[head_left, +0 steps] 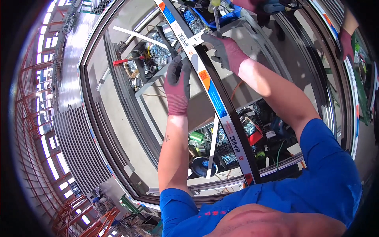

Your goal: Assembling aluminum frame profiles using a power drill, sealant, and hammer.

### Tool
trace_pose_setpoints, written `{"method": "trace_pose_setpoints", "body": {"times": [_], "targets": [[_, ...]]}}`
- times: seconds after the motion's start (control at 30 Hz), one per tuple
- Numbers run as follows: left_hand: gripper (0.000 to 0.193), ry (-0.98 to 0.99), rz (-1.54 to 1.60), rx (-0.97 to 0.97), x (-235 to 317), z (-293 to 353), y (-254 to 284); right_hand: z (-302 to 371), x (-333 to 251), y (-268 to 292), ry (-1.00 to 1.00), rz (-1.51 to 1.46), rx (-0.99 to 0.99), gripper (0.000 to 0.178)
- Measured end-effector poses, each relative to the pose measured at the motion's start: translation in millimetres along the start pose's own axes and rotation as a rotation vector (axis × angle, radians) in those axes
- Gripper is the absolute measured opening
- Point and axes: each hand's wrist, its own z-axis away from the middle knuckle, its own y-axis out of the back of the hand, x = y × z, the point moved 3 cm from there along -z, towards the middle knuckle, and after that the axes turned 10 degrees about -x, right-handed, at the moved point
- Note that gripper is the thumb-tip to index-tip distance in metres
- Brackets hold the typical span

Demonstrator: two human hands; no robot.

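A long dark bar [215, 94] covered with white, printed protective film runs from the top to the lower middle of a large window frame. My left hand [176, 81], in a maroon glove with dark fingers, is at the bar's left edge. Its fingers are curled, and what they grip is hidden. On the right side, my right hand [227, 51], gloved alike, reaches over the bar. Its fingers are closed at a small white piece [195, 40] with a handwritten mark, which lies across the bar. A metal shaft with a yellow-green handle [215, 3] rises just beyond that hand.
Bins of screws [158, 55] and a black bowl [203, 166] stand beneath the frame, near a red-handled tool [128, 60]. White strips [213, 144] slant below. A co-worker's gloved hand [346, 45] is at the right; another person with a power tool [273, 7] is at the top.
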Motion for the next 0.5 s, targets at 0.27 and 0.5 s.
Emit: {"method": "trace_pose_setpoints", "body": {"times": [0.27,0.5], "targets": [[0.046,0.000,0.159,-0.033,8,-9,-12,0,2,-7,0.020,-0.056,-0.013,0.087],[0.064,-0.190,-0.325,-0.053,20,-33,-17,-7,6,-1,-0.009,-0.037,0.057,0.064]]}}
